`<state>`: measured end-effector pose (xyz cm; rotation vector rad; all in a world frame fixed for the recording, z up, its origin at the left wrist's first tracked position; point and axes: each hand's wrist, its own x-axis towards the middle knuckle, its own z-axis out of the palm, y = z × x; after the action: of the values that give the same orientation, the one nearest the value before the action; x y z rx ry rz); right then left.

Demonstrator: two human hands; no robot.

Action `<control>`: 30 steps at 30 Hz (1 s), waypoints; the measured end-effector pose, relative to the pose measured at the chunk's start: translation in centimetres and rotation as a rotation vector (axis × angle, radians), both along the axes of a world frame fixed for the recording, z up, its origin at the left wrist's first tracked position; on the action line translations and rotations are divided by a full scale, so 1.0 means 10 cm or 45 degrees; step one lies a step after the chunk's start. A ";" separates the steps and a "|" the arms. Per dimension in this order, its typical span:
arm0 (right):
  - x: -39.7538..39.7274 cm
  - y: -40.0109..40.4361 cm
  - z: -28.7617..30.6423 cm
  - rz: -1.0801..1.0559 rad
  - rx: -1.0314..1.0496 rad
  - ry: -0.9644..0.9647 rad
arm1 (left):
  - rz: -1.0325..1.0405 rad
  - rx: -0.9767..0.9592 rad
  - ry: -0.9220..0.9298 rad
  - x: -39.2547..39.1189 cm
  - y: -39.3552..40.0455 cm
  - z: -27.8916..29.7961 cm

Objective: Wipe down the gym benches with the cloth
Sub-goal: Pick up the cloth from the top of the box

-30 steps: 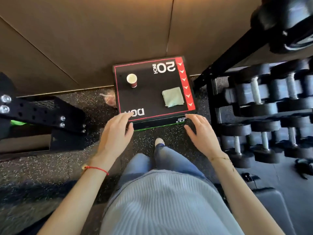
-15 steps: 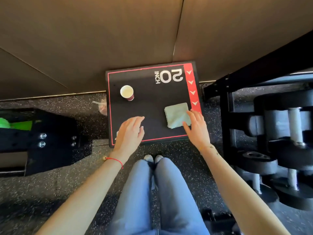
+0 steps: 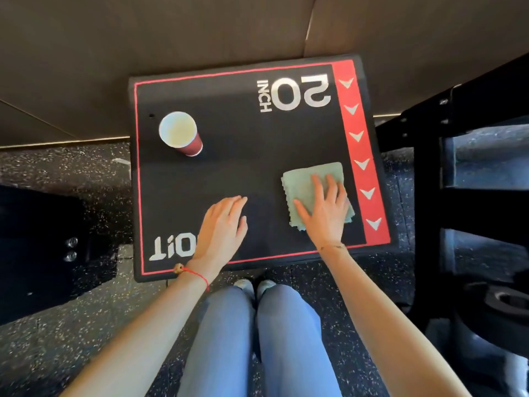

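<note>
Right now the right hand [image 3: 325, 209] lies flat on the green cloth [image 3: 312, 190], fingers straight and slightly spread, pressing it onto the top of the black box [image 3: 243, 173]. That cloth is folded into a rough square and sits at the near right of the box top, just beside the red stripe [image 3: 362, 150] with white arrows that runs along the right edge. To its left, the left hand [image 3: 221, 230] rests on or just over the bare black surface near the front edge, fingers straight and close together, holding nothing; it hides part of the white lettering there. A red thread bracelet [image 3: 194, 275] circles that wrist. At the far left of the box top stands a red paper cup [image 3: 181, 133], upright and well apart from both hands. White print reading "20 INCH" is at the far right corner. Speckled dark floor [image 3: 86, 325] surrounds the box, and the person's blue-trousered legs [image 3: 252, 339] are at the near side.
</note>
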<state>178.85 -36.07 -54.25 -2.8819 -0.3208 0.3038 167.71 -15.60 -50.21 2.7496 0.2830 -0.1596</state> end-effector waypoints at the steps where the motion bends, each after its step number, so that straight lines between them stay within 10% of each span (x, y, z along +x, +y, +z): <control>1: -0.02 -0.01 -0.02 0.007 0.028 -0.056 | -0.002 -0.010 0.003 0.00 -0.01 -0.03; 9: -0.32 -0.10 0.42 0.118 0.225 0.209 | -0.044 -0.045 0.023 -0.24 -0.06 0.48; 30: -2.55 -1.16 4.37 -0.266 0.442 -0.073 | -0.506 -0.065 -0.161 -1.41 -0.60 4.16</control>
<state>153.39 -47.66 -10.53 -2.5549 -0.0701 0.1146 153.59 -21.58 -8.61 2.7187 -0.2997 -0.0927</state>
